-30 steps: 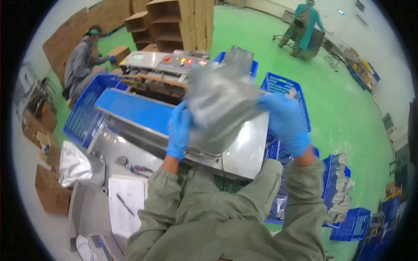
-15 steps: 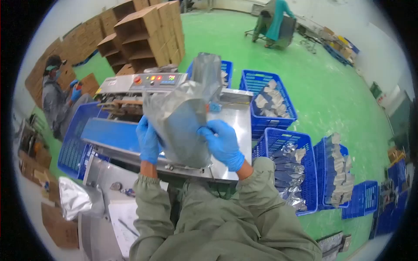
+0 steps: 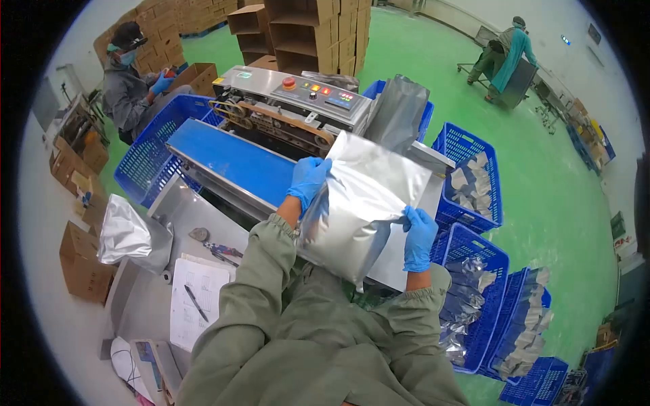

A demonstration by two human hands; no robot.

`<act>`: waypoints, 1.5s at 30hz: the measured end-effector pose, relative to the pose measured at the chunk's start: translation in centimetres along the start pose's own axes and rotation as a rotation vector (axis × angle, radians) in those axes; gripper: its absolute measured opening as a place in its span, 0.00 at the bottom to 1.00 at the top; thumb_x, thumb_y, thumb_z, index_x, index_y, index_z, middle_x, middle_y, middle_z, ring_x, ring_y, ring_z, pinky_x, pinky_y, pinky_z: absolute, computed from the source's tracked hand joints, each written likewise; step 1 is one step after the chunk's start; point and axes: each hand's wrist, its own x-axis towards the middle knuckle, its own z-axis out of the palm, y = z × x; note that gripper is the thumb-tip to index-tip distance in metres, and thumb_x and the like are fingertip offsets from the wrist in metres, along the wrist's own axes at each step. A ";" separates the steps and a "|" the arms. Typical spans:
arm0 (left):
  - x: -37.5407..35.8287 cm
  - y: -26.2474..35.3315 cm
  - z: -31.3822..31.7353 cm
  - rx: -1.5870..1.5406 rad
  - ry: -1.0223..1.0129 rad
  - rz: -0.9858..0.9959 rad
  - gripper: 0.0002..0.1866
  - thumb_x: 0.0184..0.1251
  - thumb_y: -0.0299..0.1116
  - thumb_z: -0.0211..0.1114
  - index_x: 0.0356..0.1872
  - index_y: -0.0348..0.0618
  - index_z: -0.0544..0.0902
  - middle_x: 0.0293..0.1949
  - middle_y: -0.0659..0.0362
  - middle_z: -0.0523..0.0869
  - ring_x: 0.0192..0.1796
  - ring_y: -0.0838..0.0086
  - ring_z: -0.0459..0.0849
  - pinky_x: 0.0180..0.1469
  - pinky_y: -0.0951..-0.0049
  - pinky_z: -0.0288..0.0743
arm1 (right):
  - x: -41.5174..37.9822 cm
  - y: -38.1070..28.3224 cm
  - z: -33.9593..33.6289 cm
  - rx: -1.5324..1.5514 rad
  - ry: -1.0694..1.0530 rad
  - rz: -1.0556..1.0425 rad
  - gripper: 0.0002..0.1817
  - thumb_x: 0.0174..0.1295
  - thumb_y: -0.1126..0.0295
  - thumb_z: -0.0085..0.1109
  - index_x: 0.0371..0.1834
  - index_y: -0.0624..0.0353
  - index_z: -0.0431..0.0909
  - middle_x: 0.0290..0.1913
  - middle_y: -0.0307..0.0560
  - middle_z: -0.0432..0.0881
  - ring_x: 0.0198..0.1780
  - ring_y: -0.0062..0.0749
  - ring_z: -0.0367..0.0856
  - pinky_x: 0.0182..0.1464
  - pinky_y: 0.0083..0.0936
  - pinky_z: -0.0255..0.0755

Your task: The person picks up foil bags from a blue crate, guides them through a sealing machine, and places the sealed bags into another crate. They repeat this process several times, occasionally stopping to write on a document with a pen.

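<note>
A silver foil pouch (image 3: 362,210) is stretched between my two blue-gloved hands in front of my lap. My left hand (image 3: 309,181) is closed on its left edge, near the top. On the right edge, lower down, the fingers of my right hand (image 3: 420,237) pinch the foil. The pouch looks bulged below and flat toward its top edge. Just beyond it stands a band sealing machine (image 3: 291,101) with lit buttons and a blue conveyor belt (image 3: 230,162). A grey foil pouch (image 3: 398,111) stands behind the held one.
Blue crates (image 3: 497,196) holding foil pouches line the right side. On the left bench (image 3: 152,291) are another silver pouch (image 3: 135,233), papers (image 3: 193,298) with a pen, and scissors (image 3: 222,250). A co-worker (image 3: 128,81) sits at left; another person (image 3: 504,61) pushes a cart.
The pouch has turned, so its bright silver face shows now. Both hands have shifted their hold along its edges. My view has swung left, so the surroundings sit farther right.
</note>
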 end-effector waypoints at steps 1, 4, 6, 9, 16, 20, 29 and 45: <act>-0.1 -0.6 -0.1 0.076 -0.003 -0.020 0.20 0.55 0.44 0.62 0.16 0.35 0.78 0.14 0.52 0.76 0.18 0.70 0.73 0.26 0.67 0.67 | -0.1 0.9 0.0 -0.032 -0.016 0.046 0.10 0.59 0.70 0.58 0.24 0.66 0.80 0.19 0.38 0.76 0.21 0.16 0.67 0.24 0.15 0.58; -0.2 -2.2 -1.1 0.101 -0.106 -0.133 0.18 0.52 0.43 0.62 0.19 0.36 0.82 0.18 0.50 0.81 0.21 0.65 0.79 0.29 0.66 0.70 | 0.3 3.2 0.8 -0.041 -0.002 0.116 0.11 0.57 0.69 0.60 0.21 0.65 0.80 0.17 0.40 0.77 0.19 0.17 0.67 0.23 0.17 0.59; 0.6 -3.3 -1.6 0.124 -0.123 -0.146 0.19 0.54 0.44 0.61 0.20 0.36 0.83 0.19 0.50 0.81 0.23 0.65 0.80 0.30 0.66 0.70 | 0.6 3.8 1.6 -0.083 -0.034 0.077 0.12 0.57 0.68 0.59 0.21 0.66 0.79 0.18 0.40 0.77 0.20 0.18 0.69 0.24 0.19 0.60; 2.2 -3.4 -2.6 0.180 -0.119 -0.106 0.20 0.56 0.45 0.60 0.19 0.36 0.83 0.19 0.50 0.81 0.23 0.65 0.80 0.30 0.66 0.70 | 1.1 4.0 3.1 -0.158 -0.082 0.068 0.13 0.57 0.68 0.58 0.22 0.67 0.80 0.19 0.40 0.78 0.21 0.19 0.70 0.25 0.20 0.63; 6.2 -5.0 -7.9 0.382 -0.195 -0.087 0.22 0.61 0.48 0.56 0.24 0.38 0.84 0.24 0.47 0.83 0.30 0.60 0.83 0.35 0.65 0.72 | 2.0 3.6 8.0 -0.109 -0.304 0.201 0.13 0.57 0.66 0.57 0.25 0.66 0.82 0.19 0.40 0.77 0.23 0.21 0.73 0.27 0.21 0.67; 5.5 -2.8 -11.4 0.655 -0.020 -0.033 0.18 0.62 0.43 0.55 0.40 0.39 0.84 0.38 0.46 0.84 0.46 0.56 0.82 0.48 0.63 0.73 | 2.5 6.7 12.2 -0.126 -0.391 -0.020 0.10 0.54 0.66 0.56 0.25 0.61 0.82 0.21 0.50 0.80 0.23 0.30 0.77 0.28 0.29 0.70; -3.3 7.0 -10.1 0.695 0.019 0.240 0.20 0.71 0.42 0.50 0.53 0.38 0.78 0.53 0.50 0.80 0.54 0.63 0.79 0.54 0.69 0.71 | -2.6 4.1 -0.7 -0.411 0.060 -0.377 0.10 0.56 0.65 0.51 0.24 0.56 0.79 0.28 0.52 0.79 0.30 0.47 0.77 0.34 0.37 0.70; -9.2 11.2 -0.7 0.365 -0.314 0.353 0.23 0.70 0.45 0.54 0.57 0.38 0.74 0.55 0.47 0.77 0.56 0.59 0.76 0.62 0.58 0.66 | -22.8 33.3 -38.3 -1.342 0.292 1.022 0.16 0.58 0.60 0.49 0.41 0.55 0.83 0.41 0.53 0.83 0.41 0.51 0.83 0.44 0.45 0.76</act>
